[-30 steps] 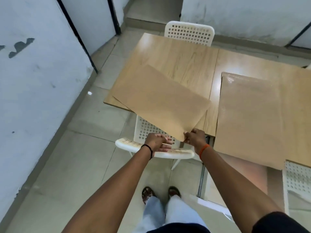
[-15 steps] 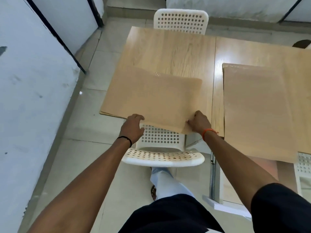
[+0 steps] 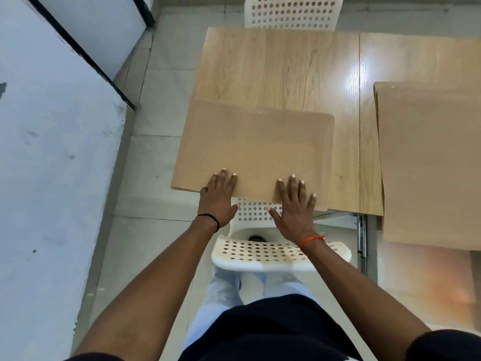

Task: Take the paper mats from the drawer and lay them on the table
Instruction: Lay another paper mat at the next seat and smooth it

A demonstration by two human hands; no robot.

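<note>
While both hands lie flat on a paper mat, the big wooden table [image 3: 281,66] fills the top of the view. It has a pale wood top with a bright spot of light on the right part. A grey wall [image 3: 46,178] with a black strip runs down the left side, and the floor [image 3: 156,87] beside it has pale tiles.

On the right side of the table lies a second paper mat [image 3: 429,165]. It is brown and flat, and its near end sticks out past the table edge.

The paper mat [image 3: 255,149] under the hands is brown too. It lies on the left part of the table, close to the near edge, and its left side reaches the left edge of the table.

A white chair [image 3: 276,254] with round holes stands just under the near edge of the table. Another white chair [image 3: 291,11] with holes stands at the far end.

The left hand [image 3: 218,199] has its fingers straight and spread a little, and the fingers rest on the near edge of the mat. The right hand [image 3: 294,207] is spread wide, with its fingers lying flat on the mat and its thumb out to the side. A black band [image 3: 210,220] sits on the left wrist, and an orange band [image 3: 312,239] sits on the right wrist.
</note>
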